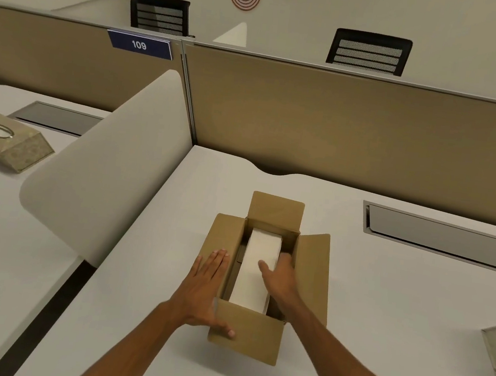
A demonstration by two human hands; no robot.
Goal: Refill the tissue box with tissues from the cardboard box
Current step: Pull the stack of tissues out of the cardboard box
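Reaching: right hand (277, 276) goes down into the open brown cardboard box (257, 340), thumb across the top of the white tissue stack, fingers dropped out of sight along the stack's right side.
Right hand state: curled around the stack's right edge; whether it has closed firmly cannot be told, since the fingers are hidden by the box wall and the stack.
Left hand state: left hand (206, 288) lies flat and released, fingers spread, pressing on the box's left flap, thumb by the near left corner; it grasps nothing.
Task thing: tall white stack of folded tissues (257, 269) sits inside the cardboard box, filling most of its length, a dark gap on each side.
Long axis: the stack runs away from the person, near end by the front wall, far end under the raised far flap.
Key relation: the stack lies directly ahead and between the hands; the right hand is on it, the left just beside it outside the wall.
Destination: beige patterned tissue box with a metal ring opening (7, 142) stands on the neighbouring white surface (382, 296), well apart to the far left, beyond the curved pale divider (102, 177).
Judgement: the lift likely needs a grip across the narrow width, straight up, box held steady.
Risk: loose sheets may splay or catch on the flaps.
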